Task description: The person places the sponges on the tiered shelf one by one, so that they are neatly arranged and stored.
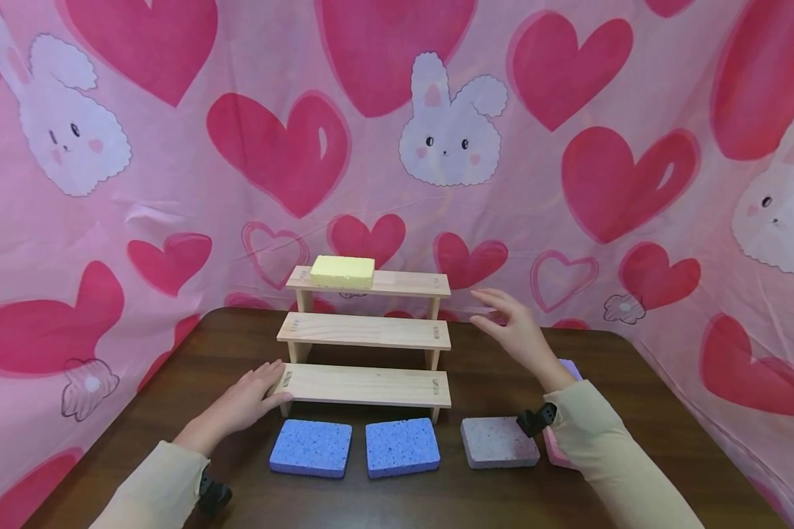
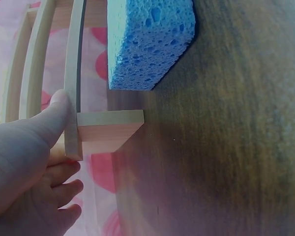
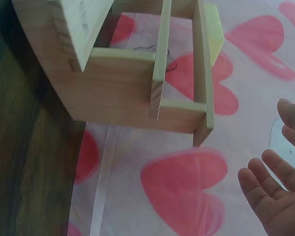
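Yellow sponge (image 1: 342, 272): up on the top board of the wooden rack (image 1: 364, 382), lying flat towards the left end, no hand on it!
Left hand (image 1: 248, 397): down at the left end of the bottom board, thumb against the front edge, index finger partly hidden behind the wood; narrow around that end, a light hold by the looks of it.
Right hand (image 1: 519, 330): up in the air just off the rack's right side, thumb and fingers well parted, nothing between them.
Front row: blue sponge (image 1: 311, 448), second blue sponge (image 1: 402, 447) and grey sponge (image 1: 496, 442), all flat on the worktop (image 1: 397, 503).
Right forearm: partly covering a pink sponge (image 1: 557, 452) and a purple sponge (image 1: 573, 369).
Rack step: steadying or squaring it up, I'd judge, one sponge aloft.
Next move: calls for the right hand either to meet the rack's right end or to dip to a worktop sponge, without knocking the boards.
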Demonstrator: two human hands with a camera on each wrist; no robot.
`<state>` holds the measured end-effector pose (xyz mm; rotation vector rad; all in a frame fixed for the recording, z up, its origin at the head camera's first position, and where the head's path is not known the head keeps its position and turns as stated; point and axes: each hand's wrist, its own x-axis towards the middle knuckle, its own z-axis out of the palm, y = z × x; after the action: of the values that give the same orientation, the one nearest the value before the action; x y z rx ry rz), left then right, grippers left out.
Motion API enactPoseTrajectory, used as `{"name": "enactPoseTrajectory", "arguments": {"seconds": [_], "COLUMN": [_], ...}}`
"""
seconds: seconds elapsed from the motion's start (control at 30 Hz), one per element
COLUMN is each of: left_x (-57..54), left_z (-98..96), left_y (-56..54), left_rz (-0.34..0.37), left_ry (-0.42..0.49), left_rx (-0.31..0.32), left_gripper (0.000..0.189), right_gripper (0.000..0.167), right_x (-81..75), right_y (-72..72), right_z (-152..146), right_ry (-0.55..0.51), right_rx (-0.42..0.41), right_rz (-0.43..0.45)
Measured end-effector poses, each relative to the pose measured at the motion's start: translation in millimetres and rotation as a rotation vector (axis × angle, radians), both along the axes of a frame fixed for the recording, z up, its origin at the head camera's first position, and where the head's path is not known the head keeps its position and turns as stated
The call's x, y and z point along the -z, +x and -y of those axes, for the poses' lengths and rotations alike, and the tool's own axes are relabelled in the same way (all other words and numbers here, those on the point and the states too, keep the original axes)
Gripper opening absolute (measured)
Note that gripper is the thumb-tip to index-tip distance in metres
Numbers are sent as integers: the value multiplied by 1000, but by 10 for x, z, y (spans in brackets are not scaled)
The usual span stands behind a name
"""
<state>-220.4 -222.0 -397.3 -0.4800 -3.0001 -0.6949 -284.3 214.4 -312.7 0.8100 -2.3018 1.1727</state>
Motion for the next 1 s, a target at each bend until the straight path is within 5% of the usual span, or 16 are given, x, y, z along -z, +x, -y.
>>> {"name": "enactPoseTrajectory", "arguments": {"seconds": [0.67, 1.0], "left_x": [7, 52], "left_z": [8, 32], "left_y": [-14, -33], "left_rz": [-6, -20], "left_ry": [3, -7], "left_rx": [5, 11], "left_gripper": [72, 74], "right_gripper": [44, 49], "right_x": [-13, 324], "right_y": [316, 236], "right_z": [-409, -805], "right_ry": [-23, 67], "right_rx": [130, 234], "right_rz": [9, 81]}}
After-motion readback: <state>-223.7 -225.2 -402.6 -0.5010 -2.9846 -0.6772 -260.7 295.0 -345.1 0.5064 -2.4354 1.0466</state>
